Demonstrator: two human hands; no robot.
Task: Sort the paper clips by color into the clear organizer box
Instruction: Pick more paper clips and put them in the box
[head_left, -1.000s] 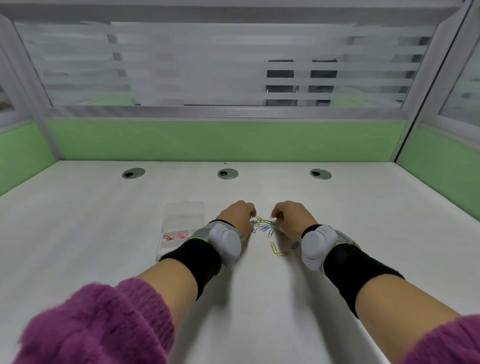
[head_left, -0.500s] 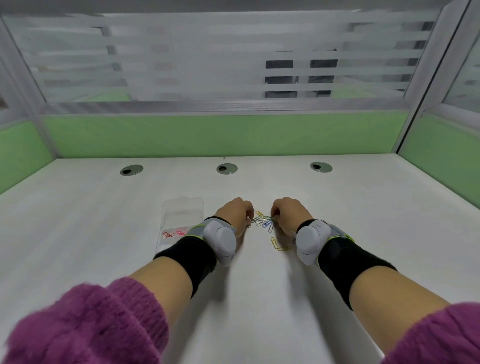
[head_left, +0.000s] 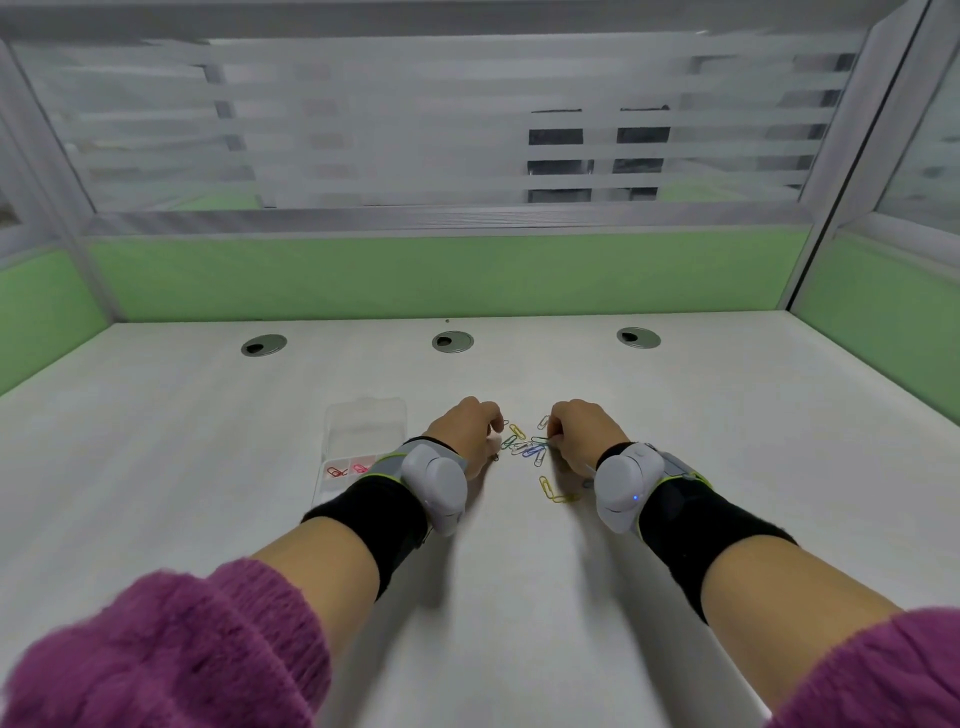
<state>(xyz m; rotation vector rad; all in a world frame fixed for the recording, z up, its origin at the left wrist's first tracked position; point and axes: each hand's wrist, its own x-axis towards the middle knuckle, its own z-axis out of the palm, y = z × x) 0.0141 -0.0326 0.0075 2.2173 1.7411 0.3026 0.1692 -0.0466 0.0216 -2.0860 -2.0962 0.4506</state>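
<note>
Since a second ago our right hand (head_left: 582, 434) has edged in, its fingers now curled at a green clip; whether they grip it we cannot tell. Our left hand (head_left: 465, 434) stays curled, contents hidden. Loose clips (head_left: 527, 447) lie between our fingers; the box (head_left: 363, 431) sits beyond our left wrist.

looks like an office cubicle tbh. white laminate desk (head_left: 727, 415) with three round cable grommets (head_left: 452, 341) along the back edge, green partition panels (head_left: 447, 275) on three sides, frosted striped glass (head_left: 415, 119) above them in grey aluminium frames, with more green dividers showing blurry through it.
</note>
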